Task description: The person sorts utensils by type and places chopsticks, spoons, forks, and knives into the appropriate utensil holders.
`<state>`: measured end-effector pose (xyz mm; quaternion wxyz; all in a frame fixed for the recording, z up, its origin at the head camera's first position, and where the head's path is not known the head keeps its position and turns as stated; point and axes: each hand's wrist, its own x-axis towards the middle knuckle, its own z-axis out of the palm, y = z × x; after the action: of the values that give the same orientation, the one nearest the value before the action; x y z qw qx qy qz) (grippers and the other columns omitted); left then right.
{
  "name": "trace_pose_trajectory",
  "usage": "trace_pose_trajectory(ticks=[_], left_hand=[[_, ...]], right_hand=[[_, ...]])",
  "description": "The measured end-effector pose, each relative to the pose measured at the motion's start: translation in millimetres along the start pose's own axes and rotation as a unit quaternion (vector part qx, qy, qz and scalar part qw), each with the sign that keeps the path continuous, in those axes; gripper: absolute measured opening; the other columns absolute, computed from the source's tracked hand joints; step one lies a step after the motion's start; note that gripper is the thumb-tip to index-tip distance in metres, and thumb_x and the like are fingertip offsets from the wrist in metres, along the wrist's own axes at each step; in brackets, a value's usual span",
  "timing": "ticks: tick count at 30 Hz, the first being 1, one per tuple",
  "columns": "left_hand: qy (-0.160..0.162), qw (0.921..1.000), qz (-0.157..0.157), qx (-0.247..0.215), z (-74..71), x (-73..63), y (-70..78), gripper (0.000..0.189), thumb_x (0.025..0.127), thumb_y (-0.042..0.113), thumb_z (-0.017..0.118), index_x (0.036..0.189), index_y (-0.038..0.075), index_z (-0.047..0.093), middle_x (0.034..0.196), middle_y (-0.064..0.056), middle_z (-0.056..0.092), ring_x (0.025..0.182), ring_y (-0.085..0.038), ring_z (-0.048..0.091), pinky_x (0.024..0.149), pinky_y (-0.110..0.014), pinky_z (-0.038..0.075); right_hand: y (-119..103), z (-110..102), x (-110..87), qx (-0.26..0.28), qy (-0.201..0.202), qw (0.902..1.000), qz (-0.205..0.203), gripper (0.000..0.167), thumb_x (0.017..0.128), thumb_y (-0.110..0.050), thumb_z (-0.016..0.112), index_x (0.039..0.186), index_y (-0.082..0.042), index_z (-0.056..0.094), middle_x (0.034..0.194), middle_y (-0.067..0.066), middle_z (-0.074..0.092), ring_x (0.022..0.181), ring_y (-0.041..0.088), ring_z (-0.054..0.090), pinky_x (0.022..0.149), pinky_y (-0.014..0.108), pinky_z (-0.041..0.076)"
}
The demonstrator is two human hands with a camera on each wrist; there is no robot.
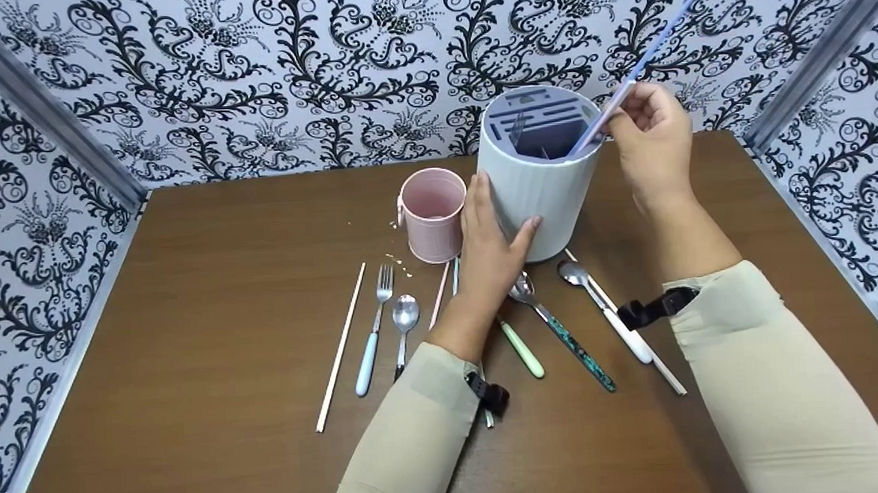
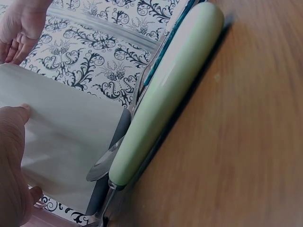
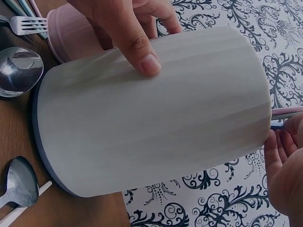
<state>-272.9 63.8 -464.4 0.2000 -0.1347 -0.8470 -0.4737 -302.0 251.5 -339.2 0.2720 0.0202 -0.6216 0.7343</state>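
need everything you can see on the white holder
White cylindrical holder, faintly ribbed, looks like plastic, with a dark base band. Its grey top has narrow slots and one large opening, where metal tines show. It stands upright on the brown table, right of the pink cup. The left hand rests on its side, thumb toward the front. The right hand pinches chopsticks whose lower ends reach the opening; whether that hand touches the rim is unclear.

matt, ribbed plastic-looking holder (image 1: 542,203), glossy metal spoons (image 1: 406,313), smooth wood-grain table (image 1: 246,302)
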Motion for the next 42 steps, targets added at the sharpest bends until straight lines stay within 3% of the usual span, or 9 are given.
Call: trace_pose_trajectory(ticks=[29, 42], left_hand=[[-0.001, 1.0, 0.0, 0.002, 0.5, 0.7, -0.6, 0.095, 0.095, 0.038, 0.075, 0.164, 0.005, 0.021, 0.167, -0.021, 0.029, 0.158, -0.036, 0.026, 0.13, -0.044, 0.025], [0.002, 1.0, 0.002, -0.002, 1.0, 0.7, 0.1, 0.095, 0.094, 0.037, 0.077, 0.164, 0.004, 0.021, 0.167, -0.022, 0.029, 0.157, -0.037, 0.028, 0.13, -0.043, 0.024]], right_hand=[[1, -13, -5.6, 0.037, 0.023, 0.999, 0.008, 0.014, 0.092, 0.012, 0.065, 0.102, 0.002, 0.069, 0.093, 0.01, 0.064, 0.082, 0.021, 0.067, 0.076, 0.026, 0.062], [7, -24, -26.3, 0.032, 0.017, 0.9993, 0.006, 0.012, 0.094, 0.01, 0.064, 0.105, 0.007, 0.067, 0.093, 0.014, 0.067, 0.08, 0.022, 0.067, 0.073, 0.027, 0.062]])
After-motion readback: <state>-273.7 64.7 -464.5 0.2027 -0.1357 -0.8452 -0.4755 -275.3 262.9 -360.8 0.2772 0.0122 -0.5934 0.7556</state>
